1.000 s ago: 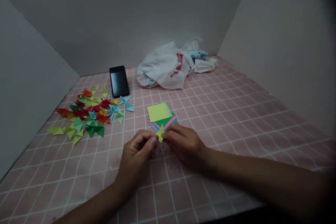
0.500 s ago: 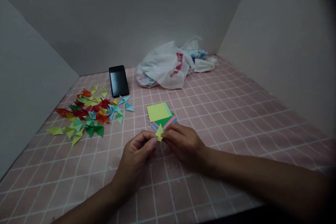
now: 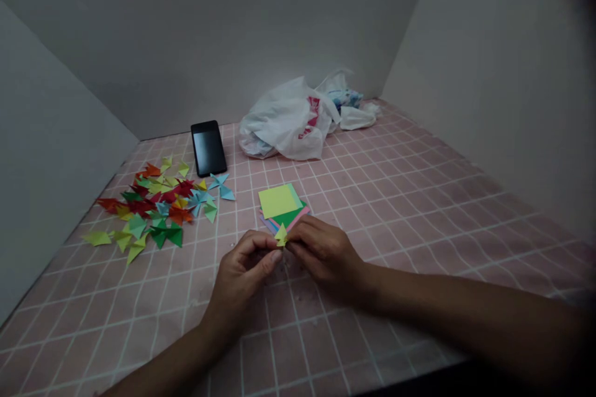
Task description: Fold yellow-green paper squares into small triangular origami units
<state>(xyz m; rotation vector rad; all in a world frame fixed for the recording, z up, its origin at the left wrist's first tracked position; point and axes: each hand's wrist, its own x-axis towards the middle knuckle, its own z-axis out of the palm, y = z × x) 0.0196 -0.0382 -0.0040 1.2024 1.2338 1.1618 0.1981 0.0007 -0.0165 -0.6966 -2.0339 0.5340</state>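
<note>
A small piece of folded yellow origami paper is pinched between both hands in the middle of the head view, its pointed tip upward. My left hand grips its left side with thumb and forefinger. On its right side, the fingertips of my right hand are closed; the fingers partly cover the paper. Just beyond the hands lies a stack of coloured paper squares, yellow on top, with green, pink and blue edges showing.
Many folded paper cranes in red, yellow, green and blue are heaped at the left. A black phone lies behind them. A white plastic bag rests by the back wall. The table has a pink checked cloth.
The yellow paper looks shorter and its tip is lower between the fingers. Both hands keep their pinch with small finger movements. The whole view has shifted slightly.
</note>
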